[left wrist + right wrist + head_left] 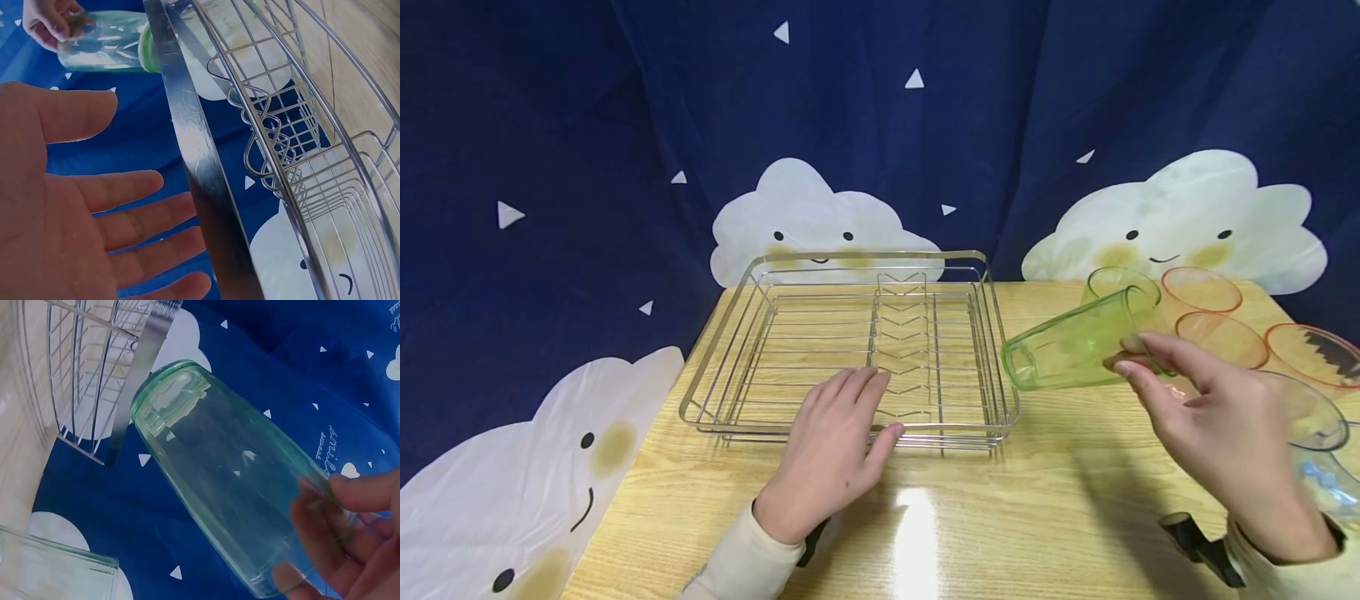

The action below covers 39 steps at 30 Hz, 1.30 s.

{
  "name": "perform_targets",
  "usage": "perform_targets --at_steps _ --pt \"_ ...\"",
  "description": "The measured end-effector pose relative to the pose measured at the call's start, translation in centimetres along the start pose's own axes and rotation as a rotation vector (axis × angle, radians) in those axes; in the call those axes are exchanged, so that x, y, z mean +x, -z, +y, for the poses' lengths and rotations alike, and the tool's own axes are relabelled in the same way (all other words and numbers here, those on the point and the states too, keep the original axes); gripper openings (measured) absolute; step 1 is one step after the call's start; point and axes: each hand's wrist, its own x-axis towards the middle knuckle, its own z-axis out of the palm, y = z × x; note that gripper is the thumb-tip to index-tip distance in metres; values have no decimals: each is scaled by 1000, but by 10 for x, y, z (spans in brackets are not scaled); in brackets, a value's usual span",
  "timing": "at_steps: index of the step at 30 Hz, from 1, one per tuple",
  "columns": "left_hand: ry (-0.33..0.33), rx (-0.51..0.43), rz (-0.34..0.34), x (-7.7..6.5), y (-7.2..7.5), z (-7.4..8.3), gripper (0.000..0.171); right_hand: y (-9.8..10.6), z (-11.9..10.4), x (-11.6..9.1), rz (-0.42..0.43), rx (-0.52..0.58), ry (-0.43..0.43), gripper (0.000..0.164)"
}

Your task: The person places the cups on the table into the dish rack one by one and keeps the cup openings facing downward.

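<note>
A clear green cup [1067,346] is tilted on its side in the air, its base toward the wire dish rack [1000,358]. My right hand [1225,417] pinches it by the rim end between thumb and fingers; in the right wrist view the fingers show through the cup wall [219,475]. My left hand [838,450] lies at the front rim of the rack with its fingers extended over it. In the left wrist view, the left palm [50,219] faces the flat metal rim [200,150], thumb spread and nothing gripped.
Another green cup [1097,279] stands behind the held one. Several orange and red cups [1202,292] and a blue one [1330,483] crowd the right of the wooden table [1022,517]. V-shaped wire dividers [904,321] run through the rack. A dark blue cloud-print curtain [865,108] hangs behind.
</note>
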Motion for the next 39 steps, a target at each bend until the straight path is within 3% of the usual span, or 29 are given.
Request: perform_targets --at_steps 9,25,35,39 --pt "-1 -7 -4 -1 0 0 55 -3 -2 -2 21 12 9 24" --pt "-30 -14 34 2 -1 2 54 -11 -4 -7 86 218 107 22" --pt "-14 -14 5 2 -2 4 58 -19 -4 -12 78 294 151 25" --pt "-17 -14 6 2 -2 3 61 -24 -6 -13 62 354 150 16"
